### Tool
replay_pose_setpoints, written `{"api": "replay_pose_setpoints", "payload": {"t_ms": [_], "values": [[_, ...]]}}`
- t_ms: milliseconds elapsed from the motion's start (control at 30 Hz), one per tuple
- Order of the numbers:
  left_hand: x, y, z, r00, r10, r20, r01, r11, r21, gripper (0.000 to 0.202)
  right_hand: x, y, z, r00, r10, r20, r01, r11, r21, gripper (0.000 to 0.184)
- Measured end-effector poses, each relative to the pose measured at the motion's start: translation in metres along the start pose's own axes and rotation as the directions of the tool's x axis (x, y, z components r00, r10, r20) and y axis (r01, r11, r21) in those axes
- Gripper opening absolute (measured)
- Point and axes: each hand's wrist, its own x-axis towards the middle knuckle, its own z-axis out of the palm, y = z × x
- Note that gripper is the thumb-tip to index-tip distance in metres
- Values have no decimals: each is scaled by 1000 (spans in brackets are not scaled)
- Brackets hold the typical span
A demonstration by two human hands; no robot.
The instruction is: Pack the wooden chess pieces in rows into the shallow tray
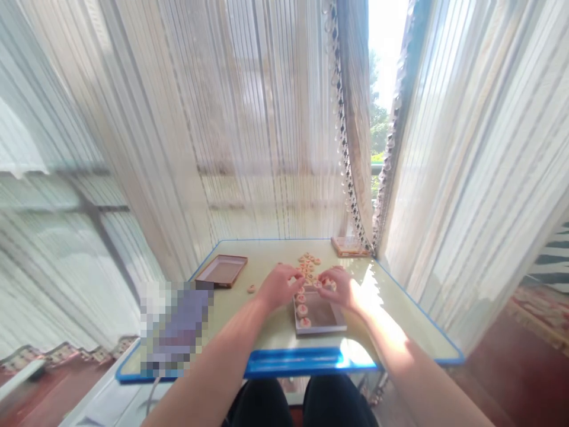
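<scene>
A shallow open box (320, 328) lies on the table before me, with round, pale game pieces (302, 310) bearing red marks lined up along its left side. My left hand (283, 284) is over the box's far left corner. Its thumb and fingers are bent together at the pieces there, and what they hold, if anything, is too small to make out. At the far edge of the box, my right hand (340, 287) has its thumb and forefinger curled at a round game piece (317, 284). Beyond both hands lies a loose heap of similar pieces (307, 259).
An empty brown-edged box lid (223, 270) lies at the back left, near a single loose piece (251, 289). A flat wooden-looking box (349, 247) sits at the back right. A blurred-out object (178, 326) covers the left. The table (400, 323) has a blue rim; curtains hang behind.
</scene>
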Motion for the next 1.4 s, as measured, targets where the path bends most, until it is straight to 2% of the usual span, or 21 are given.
{"api": "replay_pose_setpoints", "payload": {"t_ms": [100, 333, 500, 567, 700, 767, 867, 967, 1033, 1233, 1400], "values": [[2, -6, 2, 998, 42, -36, -41, 999, 28, 24, 3, 1, -2, 997, 71, -10, -70, 996, 59, 7], [3, -29, 5, 984, -98, -150, 119, 983, 140, 28, 3, 1, 0, 984, 180, -10, -179, 981, 71, 10], [1, -28, 8, 991, -75, -107, 95, 976, 197, 30, 5, 15, 2, 958, 286, -29, -285, 958, 34, 19], [0, -30, 9, 992, -80, -97, 100, 971, 216, 30, 7, 22, 1, 938, 342, -65, -341, 940, 19, 22], [0, -36, 10, 990, -106, -92, 124, 965, 230, 28, 10, 33, -1, 849, 515, -119, -516, 856, 26, 29], [1, -39, 11, 991, -99, -94, 118, 964, 237, 23, 10, 38, -1, 822, 556, -124, -558, 829, 13, 30], [2, -41, 13, 973, -185, -140, 219, 932, 288, 20, 10, 46, 3, 830, 540, -135, -547, 837, -12, 30], [3, -42, 15, 958, -279, -70, 287, 914, 285, 27, 10, 51, 8, 851, 507, -137, -518, 854, -55, 30], [3, -42, 15, 966, -260, -11, 254, 937, 240, 32, 11, 53, 10, 855, 500, -140, -514, 852, -96, 29], [3, -42, 17, 981, -195, -5, 193, 965, 176, 33, 12, 53, 11, 872, 454, -184, -480, 866, -139, 28], [1, -42, 16, 991, -133, -2, 131, 972, 193, 28, 12, 54, 13, 874, 471, -120, -484, 862, -151, 28]]}}
